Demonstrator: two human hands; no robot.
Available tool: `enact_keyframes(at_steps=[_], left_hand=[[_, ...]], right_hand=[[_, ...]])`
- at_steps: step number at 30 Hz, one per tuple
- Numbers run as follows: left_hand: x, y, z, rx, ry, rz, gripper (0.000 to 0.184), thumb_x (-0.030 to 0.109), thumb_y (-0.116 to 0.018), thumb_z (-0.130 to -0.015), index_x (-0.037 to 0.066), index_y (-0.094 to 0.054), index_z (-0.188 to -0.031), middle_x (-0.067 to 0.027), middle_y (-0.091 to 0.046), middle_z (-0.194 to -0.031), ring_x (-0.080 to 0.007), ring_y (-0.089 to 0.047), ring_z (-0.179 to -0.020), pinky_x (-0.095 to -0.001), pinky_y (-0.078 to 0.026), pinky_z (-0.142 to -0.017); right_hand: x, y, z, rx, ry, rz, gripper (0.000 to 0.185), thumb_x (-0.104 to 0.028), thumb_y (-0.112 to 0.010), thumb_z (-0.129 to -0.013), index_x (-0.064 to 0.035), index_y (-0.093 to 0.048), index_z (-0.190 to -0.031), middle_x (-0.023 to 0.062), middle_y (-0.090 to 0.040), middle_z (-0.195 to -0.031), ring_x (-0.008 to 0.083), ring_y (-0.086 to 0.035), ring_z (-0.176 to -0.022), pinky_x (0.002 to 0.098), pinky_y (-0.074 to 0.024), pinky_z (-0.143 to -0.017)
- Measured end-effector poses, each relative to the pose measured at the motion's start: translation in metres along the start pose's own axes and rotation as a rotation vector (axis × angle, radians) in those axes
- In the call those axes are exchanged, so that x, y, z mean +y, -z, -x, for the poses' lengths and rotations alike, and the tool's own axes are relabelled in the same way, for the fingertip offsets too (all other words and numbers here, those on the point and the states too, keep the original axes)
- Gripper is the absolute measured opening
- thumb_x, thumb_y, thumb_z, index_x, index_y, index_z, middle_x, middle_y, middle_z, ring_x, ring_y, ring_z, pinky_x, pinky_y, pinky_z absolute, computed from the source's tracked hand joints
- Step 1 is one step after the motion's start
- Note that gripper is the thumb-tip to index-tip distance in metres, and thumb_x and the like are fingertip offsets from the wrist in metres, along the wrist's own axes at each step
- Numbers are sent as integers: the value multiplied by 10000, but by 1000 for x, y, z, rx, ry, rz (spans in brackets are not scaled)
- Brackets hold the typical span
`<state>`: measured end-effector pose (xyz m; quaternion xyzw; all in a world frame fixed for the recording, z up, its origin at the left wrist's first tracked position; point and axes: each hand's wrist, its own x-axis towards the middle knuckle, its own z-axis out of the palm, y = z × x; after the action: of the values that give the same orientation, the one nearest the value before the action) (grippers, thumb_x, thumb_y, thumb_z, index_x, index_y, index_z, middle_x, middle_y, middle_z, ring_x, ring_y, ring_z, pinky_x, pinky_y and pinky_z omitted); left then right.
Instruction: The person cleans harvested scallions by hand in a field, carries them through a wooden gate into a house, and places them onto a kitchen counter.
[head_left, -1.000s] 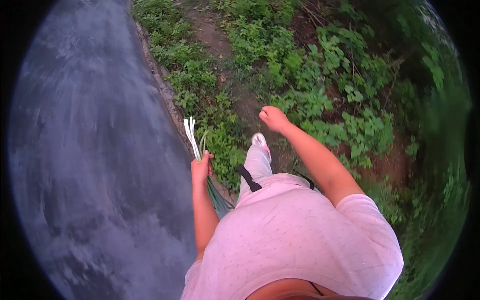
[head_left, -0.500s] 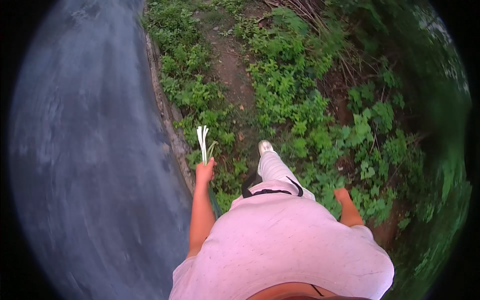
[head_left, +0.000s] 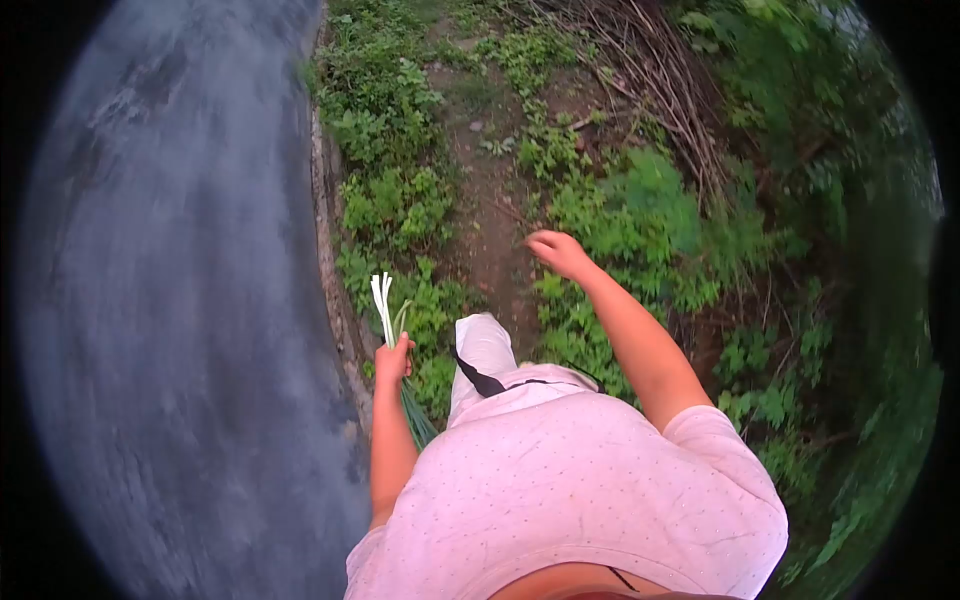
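My left hand (head_left: 394,358) is closed around a small bunch of spring onions (head_left: 383,303). Their white ends point up and forward above the fist, and the green leaves trail back below it beside my forearm. Out in front of me, over the dirt path, my right hand (head_left: 558,252) hangs in the air with its fingers loosely curled together. Nothing shows in it, and it touches nothing. The fingertips are slightly blurred.
A narrow dirt path (head_left: 492,215) runs ahead between low green plants (head_left: 395,210). To the left, a stone kerb (head_left: 325,215) borders a grey paved surface (head_left: 190,300). Dry branches (head_left: 665,90) are heaped at the upper right, with denser bushes beyond.
My right hand has swung forward and inward from my right side to over the path. My left hand has shifted slightly back and left with the spring onions. The ground has moved past beneath me.
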<state>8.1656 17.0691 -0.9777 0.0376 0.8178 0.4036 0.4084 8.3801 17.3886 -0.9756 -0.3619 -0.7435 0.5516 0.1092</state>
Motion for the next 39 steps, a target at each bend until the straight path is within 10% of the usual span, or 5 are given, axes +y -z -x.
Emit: enact_keyframes(at_steps=[7,12,18,31,39], left_hand=[[198,-58,-240,-76,-74,-32,349,344,-559,-802,7,-585,-716,-32,-426,-428,-129,-410,-321,-264,-318,-325],[359,-86,-349,-105,-113,-157,350,343,-561,-798,5,-583,-710,-43,-448,-429,-137,-430,-326,-282,-337,-341],[519,-111,-508,-144,-89,-71,353,356,-559,-803,10,-599,-748,-17,-426,-442,-112,-419,-350,-262,-333,-343],[801,-138,-861,-3,46,28,349,359,-561,-801,20,-588,-721,-26,-428,-438,-125,-395,-325,-266,-310,-317],[1033,-158,-1146,-86,-9,-39,350,346,-543,-813,5,-591,-751,-35,-437,-428,-129,-428,-333,-268,-326,-335]], right_hand=[[-25,47,-265,-116,309,99,235,-215,-474,-801,4,-538,-745,114,-553,-664,210,-531,-621,329,-431,-596],[189,144,-242,-301,-511,736,464,-378,-415,-806,16,-553,-1008,217,-484,-1132,376,-464,-1008,423,-372,-861],[191,260,-244,234,-1492,73,325,-264,-462,-799,-2,-537,-621,148,-560,-599,249,-541,-495,431,-398,-480],[-189,312,-1170,-31,371,221,277,-240,-481,-815,-28,-561,-974,154,-582,-948,310,-552,-877,351,-437,-753],[-101,358,-1410,-30,140,583,295,-232,-452,-814,-26,-544,-1005,194,-557,-973,347,-519,-906,410,-427,-768]])
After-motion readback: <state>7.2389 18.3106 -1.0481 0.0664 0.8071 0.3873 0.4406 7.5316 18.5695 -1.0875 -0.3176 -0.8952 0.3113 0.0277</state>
